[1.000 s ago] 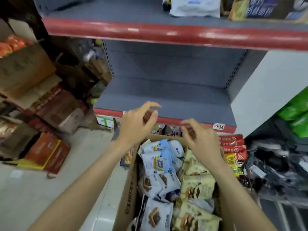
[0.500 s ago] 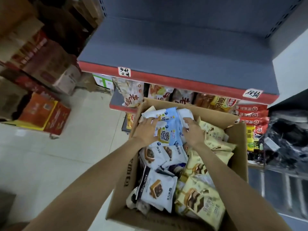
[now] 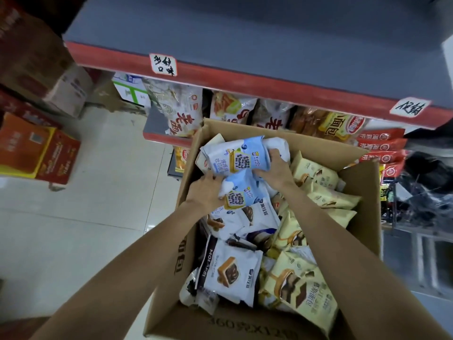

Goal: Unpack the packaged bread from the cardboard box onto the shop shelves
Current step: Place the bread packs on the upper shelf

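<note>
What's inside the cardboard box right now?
The cardboard box holds packaged bread: blue-and-white packs on top where the left hand and right hand grip them, white packs below, yellow packs on the right. Lower layers are covered.

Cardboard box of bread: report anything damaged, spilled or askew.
No damage or spill shows. The packets in the brown cardboard box lie jumbled at all angles, not stacked. The left hand and right hand grip blue-and-white bread packets at its far end.

The left hand (image 3: 204, 190) fingertips vanish under a blue bread packet (image 3: 239, 196); lower packets lie buried.
</note>
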Demonstrator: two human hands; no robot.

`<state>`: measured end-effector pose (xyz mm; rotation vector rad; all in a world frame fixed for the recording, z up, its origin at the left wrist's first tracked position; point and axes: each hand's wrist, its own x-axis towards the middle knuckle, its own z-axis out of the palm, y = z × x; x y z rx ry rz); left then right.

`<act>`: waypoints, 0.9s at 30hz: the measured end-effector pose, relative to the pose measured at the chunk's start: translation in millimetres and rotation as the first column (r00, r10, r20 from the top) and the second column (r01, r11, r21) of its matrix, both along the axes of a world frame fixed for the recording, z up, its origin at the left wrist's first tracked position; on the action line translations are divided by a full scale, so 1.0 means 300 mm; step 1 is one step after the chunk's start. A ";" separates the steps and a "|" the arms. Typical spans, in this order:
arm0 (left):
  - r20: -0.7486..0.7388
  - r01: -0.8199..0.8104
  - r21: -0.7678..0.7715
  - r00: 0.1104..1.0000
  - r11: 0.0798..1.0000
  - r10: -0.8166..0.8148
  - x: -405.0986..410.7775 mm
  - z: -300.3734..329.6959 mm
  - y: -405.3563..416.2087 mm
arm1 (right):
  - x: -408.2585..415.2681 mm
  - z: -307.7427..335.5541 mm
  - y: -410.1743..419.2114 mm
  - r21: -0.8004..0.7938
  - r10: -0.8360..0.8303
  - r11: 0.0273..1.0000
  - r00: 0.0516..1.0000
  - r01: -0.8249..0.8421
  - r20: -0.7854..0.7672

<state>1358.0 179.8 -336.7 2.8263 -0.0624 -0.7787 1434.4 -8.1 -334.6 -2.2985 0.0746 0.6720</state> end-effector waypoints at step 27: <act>0.113 -0.483 -0.713 0.636 0.508 0.763 -0.188 0.457 0.114 | -0.205 0.510 -0.096 -0.027 -0.012 0.999 0.856 0.030 0.517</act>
